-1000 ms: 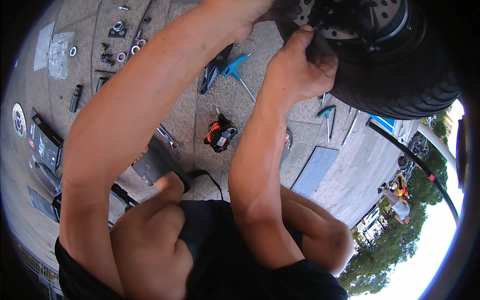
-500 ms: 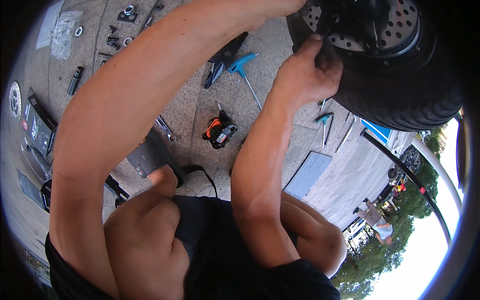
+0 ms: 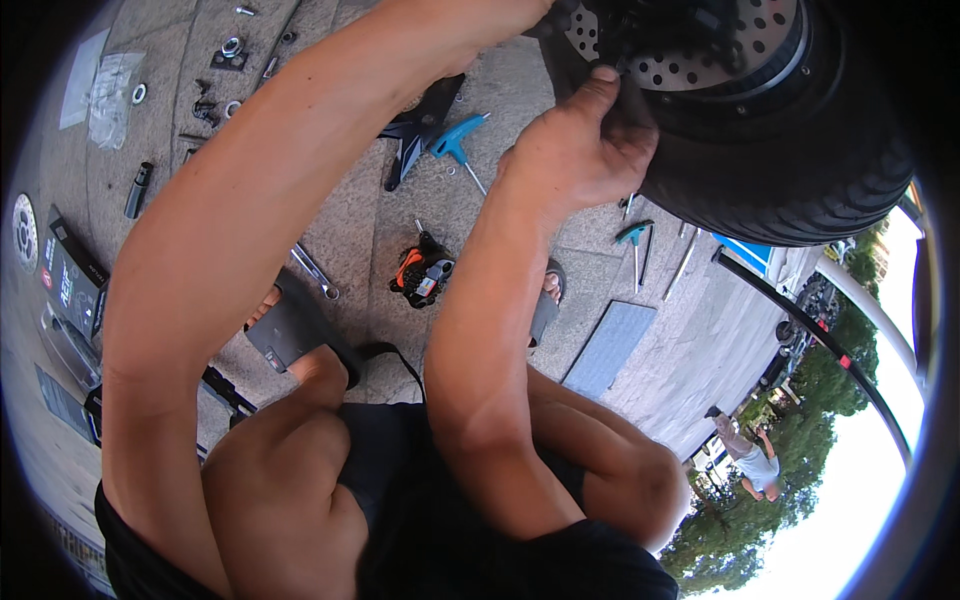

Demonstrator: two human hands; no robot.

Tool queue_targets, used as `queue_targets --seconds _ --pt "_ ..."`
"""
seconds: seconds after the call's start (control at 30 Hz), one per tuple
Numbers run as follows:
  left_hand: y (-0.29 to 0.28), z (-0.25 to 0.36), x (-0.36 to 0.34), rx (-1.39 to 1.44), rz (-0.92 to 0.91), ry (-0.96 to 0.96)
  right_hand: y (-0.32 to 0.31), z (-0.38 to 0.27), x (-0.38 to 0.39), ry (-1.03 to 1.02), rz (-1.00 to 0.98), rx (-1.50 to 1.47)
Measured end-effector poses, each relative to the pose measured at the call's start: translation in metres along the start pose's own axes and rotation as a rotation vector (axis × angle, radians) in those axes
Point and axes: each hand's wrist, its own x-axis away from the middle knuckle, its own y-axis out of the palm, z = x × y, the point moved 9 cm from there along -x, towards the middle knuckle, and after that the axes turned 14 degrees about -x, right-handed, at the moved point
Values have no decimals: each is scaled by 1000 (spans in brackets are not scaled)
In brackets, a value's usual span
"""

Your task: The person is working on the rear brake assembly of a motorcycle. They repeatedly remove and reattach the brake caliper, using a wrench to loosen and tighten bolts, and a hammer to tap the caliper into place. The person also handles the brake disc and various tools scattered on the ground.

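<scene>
At the upper right is a wheel with a thick black treaded tyre (image 3: 780,190) and a perforated metal brake disc (image 3: 690,72). My right hand (image 3: 580,145) is closed at the disc's lower edge, thumb up, fingers curled round a dark part too shadowed to name. My left hand (image 3: 525,12) reaches the top edge near the wheel's hub side; its fingers are cut off or hidden. Below the arms, a blue T-handle hex key (image 3: 456,140) lies beside a black folded tool. A black and orange brake caliper (image 3: 422,272) rests on the paving between my feet.
A combination wrench (image 3: 316,270) lies by my sandal (image 3: 295,325). Right of my arm are a smaller T-handle key (image 3: 634,236) and a grey slab (image 3: 612,348). Leftward lie a black box (image 3: 72,268), a spare brake disc (image 3: 26,228) and a plastic bag (image 3: 115,102). A person (image 3: 750,458) stands far off.
The whole view has shifted slightly, so wheel, hands and floor items sit further left. My right hand keeps its grip at the disc. My other sandal now shows beside my right forearm.
</scene>
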Motion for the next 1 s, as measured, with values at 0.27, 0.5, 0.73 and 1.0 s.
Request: queue_targets --seconds 0.27,0.5,0.73,1.0 --pt "7 -2 0 113 -17 9 5 31 16 414 188 -526" --pt "4 3 -2 161 -6 105 31 52 19 631 146 -796" --pt "3 -1 -7 239 40 123 49 45 20 763 81 -972" --pt "2 -5 -5 229 4 68 55 54 4 818 -172 -1181"
